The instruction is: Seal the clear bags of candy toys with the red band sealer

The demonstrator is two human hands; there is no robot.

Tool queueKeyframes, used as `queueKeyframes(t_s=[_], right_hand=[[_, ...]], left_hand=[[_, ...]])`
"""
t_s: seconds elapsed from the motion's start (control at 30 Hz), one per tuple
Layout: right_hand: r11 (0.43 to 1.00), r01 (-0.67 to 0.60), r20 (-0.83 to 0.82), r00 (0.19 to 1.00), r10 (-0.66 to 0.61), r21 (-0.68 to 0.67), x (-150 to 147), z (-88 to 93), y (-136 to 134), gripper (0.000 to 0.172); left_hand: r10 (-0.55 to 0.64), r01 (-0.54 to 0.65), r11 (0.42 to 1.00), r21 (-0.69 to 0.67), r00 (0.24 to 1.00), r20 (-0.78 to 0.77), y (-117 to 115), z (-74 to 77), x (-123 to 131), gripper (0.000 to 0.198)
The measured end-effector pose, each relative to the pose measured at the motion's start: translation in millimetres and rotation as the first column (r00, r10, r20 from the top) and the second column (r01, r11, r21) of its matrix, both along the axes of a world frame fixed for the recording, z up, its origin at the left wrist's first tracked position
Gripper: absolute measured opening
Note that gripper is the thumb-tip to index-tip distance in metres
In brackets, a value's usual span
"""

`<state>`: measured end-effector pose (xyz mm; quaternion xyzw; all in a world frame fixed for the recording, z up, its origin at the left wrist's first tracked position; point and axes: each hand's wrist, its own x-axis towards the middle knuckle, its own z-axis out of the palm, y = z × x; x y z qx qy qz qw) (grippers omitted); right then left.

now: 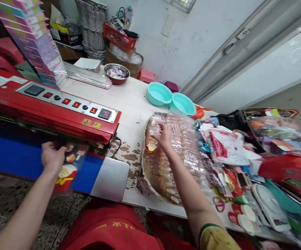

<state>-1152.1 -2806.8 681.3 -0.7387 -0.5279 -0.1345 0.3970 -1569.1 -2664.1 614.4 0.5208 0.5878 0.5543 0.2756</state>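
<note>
My left hand (pixel 53 157) is closed on the upper edge of a clear plastic packet (pixel 69 171) with red, yellow and dark printing. The packet lies over the blue conveyor belt (pixel 12 149), its top edge close under the front of the red band sealer (pixel 41 113). Over a shallow cardboard box (pixel 147 184) of clear packets in rows (pixel 175 133), my right hand (pixel 164 136) has its fingers bent and apart. Beside its thumb is a packet with an orange and yellow print (pixel 151 145).
A metal plate (pixel 111 178) adjoins the belt's right end. Behind the box stand two turquoise bowls (pixel 158 93). Bags, paper cups (pixel 240 222), red scissors (pixel 218 205) and a white scale (pixel 270 206) crowd the right. Stacked pastel boxes (pixel 42 52) rise behind the sealer.
</note>
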Motion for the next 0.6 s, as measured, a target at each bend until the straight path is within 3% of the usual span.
queueKeyframes(t_s=[0.03,0.1,0.17,0.27,0.37,0.43,0.5,0.6], right_hand=[[0.989,0.068,0.119,0.992,-0.052,-0.129,25,10.4,-3,0.064],[0.925,0.130,0.267,0.963,-0.032,-0.356,62,23.8,-3,0.052],[0.873,0.128,0.299,0.954,0.021,-0.470,79,28.3,2,0.031],[0.871,0.093,0.293,0.954,0.060,-0.482,80,29.9,4,0.010],[0.908,-0.127,0.134,0.972,0.195,-0.398,63,39.6,-15,0.012],[0.914,-0.325,-0.050,0.945,0.323,-0.242,44,54.2,-38,0.019],[0.910,-0.408,-0.114,0.910,0.398,-0.079,19,74.1,-64,0.022],[0.897,-0.433,-0.056,0.897,0.439,0.085,-24,104.3,-97,0.017]], left_hand=[[0.099,-0.095,0.994,0.053,0.992,-0.076,0,-1.6,-3,0.041],[0.248,-0.207,0.957,0.201,0.948,-0.201,-7,-7.0,-3,0.050],[0.264,-0.148,0.921,0.360,0.918,-0.298,-23,-14.3,5,0.046],[0.112,0.058,0.904,0.423,0.923,-0.367,-57,-25.5,28,0.028],[-0.113,0.259,0.897,0.358,0.919,-0.379,-94,-27.8,54,0.022],[-0.314,0.405,0.864,0.298,0.898,-0.308,-116,-18.0,73,0.020],[-0.496,0.530,0.809,0.255,0.847,-0.190,-134,3.1,94,0.019],[-0.677,0.653,0.718,0.242,0.736,0.022,-147,48.2,124,0.028]])
